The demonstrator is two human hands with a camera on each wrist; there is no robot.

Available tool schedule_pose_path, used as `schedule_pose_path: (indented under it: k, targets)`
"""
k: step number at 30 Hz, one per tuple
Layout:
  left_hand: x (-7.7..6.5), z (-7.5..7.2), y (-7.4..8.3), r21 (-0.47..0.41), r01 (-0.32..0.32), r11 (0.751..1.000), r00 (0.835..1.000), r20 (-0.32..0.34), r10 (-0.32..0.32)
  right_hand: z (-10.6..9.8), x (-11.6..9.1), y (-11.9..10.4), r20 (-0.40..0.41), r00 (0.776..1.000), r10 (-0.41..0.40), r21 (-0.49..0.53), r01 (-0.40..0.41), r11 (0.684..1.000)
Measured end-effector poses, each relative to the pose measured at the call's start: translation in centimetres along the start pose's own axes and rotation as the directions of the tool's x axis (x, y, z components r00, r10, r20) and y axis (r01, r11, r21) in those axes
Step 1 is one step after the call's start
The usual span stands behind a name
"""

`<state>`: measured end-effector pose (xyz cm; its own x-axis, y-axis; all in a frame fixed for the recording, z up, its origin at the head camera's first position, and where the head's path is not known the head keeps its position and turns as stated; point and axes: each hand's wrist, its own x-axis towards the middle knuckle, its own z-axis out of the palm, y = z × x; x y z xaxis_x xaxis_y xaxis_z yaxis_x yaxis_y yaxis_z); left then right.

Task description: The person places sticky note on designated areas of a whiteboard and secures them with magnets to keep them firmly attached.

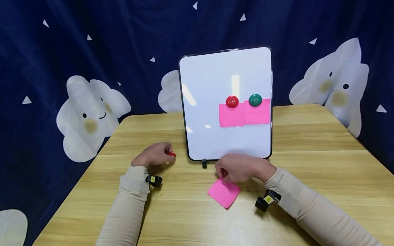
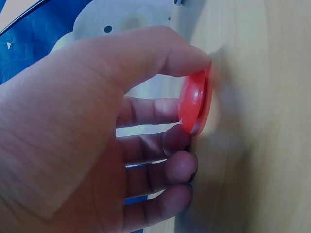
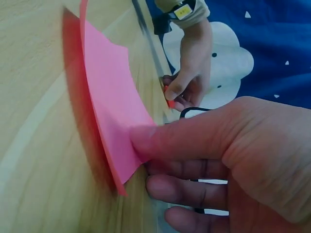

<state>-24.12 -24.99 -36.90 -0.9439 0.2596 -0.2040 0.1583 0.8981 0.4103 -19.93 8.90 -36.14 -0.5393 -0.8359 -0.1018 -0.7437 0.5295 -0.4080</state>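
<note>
My left hand (image 1: 156, 153) pinches a round red magnet (image 2: 193, 99) between thumb and fingers, low over the table left of the whiteboard. In the left wrist view the magnet stands on edge, close to the wood. In front of the whiteboard, my right hand (image 1: 238, 167) holds a pink sticky note (image 1: 224, 193) by one corner. The note (image 3: 109, 92) bends away from the thumb in the right wrist view, near the tabletop. Up on the whiteboard (image 1: 206, 82), a red magnet (image 1: 232, 101) and a green magnet (image 1: 255, 100) each sit at the top of a pink note.
The whiteboard stands upright on the wooden table (image 1: 184, 218), with a small black foot (image 1: 204, 164) at its lower edge. Behind the table hangs a dark blue curtain (image 1: 138, 41) with cloud shapes. The two pinned notes (image 1: 231, 118) are side by side, right of the board's middle.
</note>
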Motion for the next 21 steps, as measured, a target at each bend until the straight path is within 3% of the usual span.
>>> schedule_pose_path:
  k: [6,15,21]
  targets:
    - [0.01,0.02,0.07,-0.001,0.003,1.000,1.000,-0.001,-0.003,-0.14,-0.06,0.10,-0.031,0.999,0.007,0.010,-0.007,1.000]
    - [0.03,-0.01,0.00,-0.006,0.002,1.000,1.000,-0.003,-0.002,-0.27,0.30,0.40,-0.149,0.988,0.025,0.058,-0.016,0.998]
    - [0.00,0.01,0.05,-0.006,0.001,1.000,1.000,-0.004,-0.001,-0.50,0.40,0.67,-0.208,0.977,0.056,0.133,-0.029,0.991]
